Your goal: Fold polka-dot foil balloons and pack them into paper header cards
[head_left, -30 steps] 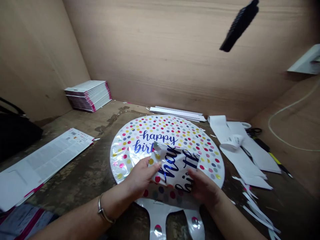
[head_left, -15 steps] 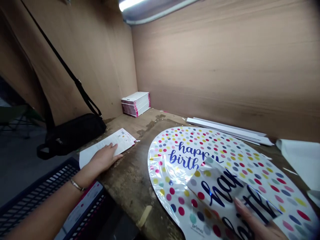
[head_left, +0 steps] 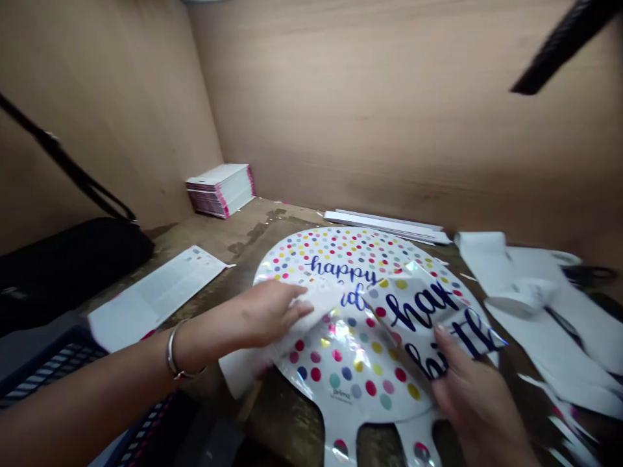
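Left hand (head_left: 267, 314) is gripping a white card (head_left: 246, 370) over the flat balloon (head_left: 350, 363)'s left edge; right hand (head_left: 470, 389) is pinching folded foil (head_left: 431, 318) over its right side, light pressure probably avoiding creases.

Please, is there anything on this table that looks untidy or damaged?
Yes. Right of the round white foil sheet with coloured dots, curled white paper pieces lie loose and overlapping, like scraps. The brown tabletop also has darker, uneven patches near the neat white-and-pink packet stack, perhaps wear.
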`<state>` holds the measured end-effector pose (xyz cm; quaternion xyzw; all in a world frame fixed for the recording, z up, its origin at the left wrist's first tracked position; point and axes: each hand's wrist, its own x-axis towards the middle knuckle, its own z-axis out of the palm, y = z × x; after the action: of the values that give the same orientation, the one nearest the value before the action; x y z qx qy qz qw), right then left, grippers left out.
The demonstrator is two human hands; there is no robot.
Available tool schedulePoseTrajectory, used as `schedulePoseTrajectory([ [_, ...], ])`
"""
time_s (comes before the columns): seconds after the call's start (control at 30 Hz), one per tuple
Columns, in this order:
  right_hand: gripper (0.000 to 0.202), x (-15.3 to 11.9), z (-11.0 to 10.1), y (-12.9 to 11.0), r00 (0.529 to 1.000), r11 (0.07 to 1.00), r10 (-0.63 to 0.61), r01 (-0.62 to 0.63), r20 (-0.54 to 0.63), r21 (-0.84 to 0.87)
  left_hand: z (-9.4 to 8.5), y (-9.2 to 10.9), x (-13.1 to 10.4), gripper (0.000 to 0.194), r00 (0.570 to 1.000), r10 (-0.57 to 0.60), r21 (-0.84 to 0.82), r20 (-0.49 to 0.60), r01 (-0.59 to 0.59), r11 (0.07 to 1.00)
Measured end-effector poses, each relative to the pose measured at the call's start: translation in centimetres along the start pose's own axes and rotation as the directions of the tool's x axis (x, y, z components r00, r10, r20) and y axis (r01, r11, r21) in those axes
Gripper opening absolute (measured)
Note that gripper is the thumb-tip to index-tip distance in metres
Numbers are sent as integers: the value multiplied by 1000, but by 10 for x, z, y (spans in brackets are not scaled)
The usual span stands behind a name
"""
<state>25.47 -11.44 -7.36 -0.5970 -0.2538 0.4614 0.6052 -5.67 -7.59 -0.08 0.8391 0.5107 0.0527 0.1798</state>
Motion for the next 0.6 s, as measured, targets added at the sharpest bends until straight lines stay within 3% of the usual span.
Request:
schedulePoseTrajectory([
  [0.07,55,-5,11,-6,982,997,-55,66,-178,51,29,3,14,43,962,246,-5,123,-247,969],
  [0.13,52,-6,20,-9,958,992,-67,94,-279,84,57,4,26,51,925,351,76,144,-364,928],
  [0.17,50,-6,24,-9,955,991,-53,87,-292,106,68,6,33,51,934,339,126,114,-352,928],
  [0.23,51,-5,27,-7,962,985,-17,63,-274,161,82,14,44,52,976,220,223,-2,-214,951],
  [0.3,53,-3,27,-6,969,975,7,49,-248,217,84,25,53,58,993,69,265,-96,-42,963],
  [0.37,52,-2,23,-10,969,971,35,25,-244,237,75,31,58,64,998,10,216,-67,4,976],
  [0.43,46,-3,18,-19,963,968,73,-6,-261,251,61,27,62,77,993,91,133,74,-100,986],
  [0.5,43,-6,13,-28,960,962,113,-42,-255,268,49,17,65,101,949,237,112,205,-264,958],
  [0.6,41,-12,12,-33,970,946,209,-168,-125,276,47,7,76,111,864,443,159,240,-485,860],
])
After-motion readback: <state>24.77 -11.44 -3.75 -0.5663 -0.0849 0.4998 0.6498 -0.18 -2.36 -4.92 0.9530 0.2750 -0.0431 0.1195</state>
